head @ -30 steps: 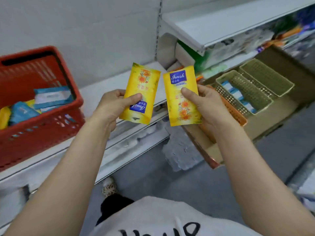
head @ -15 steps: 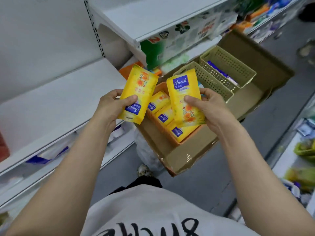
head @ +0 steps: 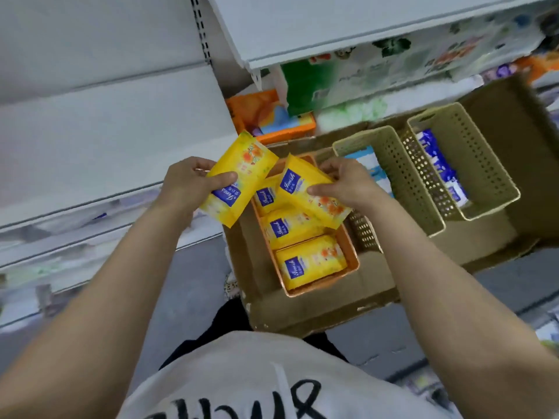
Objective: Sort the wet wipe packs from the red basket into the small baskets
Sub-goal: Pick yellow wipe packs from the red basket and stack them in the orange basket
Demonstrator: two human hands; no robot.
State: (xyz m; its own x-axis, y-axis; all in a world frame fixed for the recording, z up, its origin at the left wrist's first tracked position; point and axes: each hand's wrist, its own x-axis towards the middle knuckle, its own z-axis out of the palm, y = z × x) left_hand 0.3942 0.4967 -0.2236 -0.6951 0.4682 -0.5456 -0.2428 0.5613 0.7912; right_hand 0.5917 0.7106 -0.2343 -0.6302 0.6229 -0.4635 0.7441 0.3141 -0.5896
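My left hand (head: pixel 187 184) grips a yellow wet wipe pack (head: pixel 242 176) just left of the small orange basket (head: pixel 352 252). My right hand (head: pixel 348 182) pinches a second yellow pack (head: pixel 308 198), tilted over the far end of that basket. Three more yellow packs (head: pixel 308 263) lie inside it. Two beige baskets stand to the right: the nearer one (head: pixel 408 182) holds a light blue pack, the farther one (head: pixel 484 164) holds dark blue packs (head: pixel 435 158). The red basket is out of view.
All three small baskets sit in a brown cardboard box (head: pixel 326 306). White shop shelves (head: pixel 106 125) run along the left. An orange tissue box (head: pixel 272 116) and green-and-white goods (head: pixel 332 83) fill the shelf behind. Grey floor lies below.
The view swung right, away from the red basket. Both hands carried their yellow packs down over the orange basket, and the right pack has tipped toward it.
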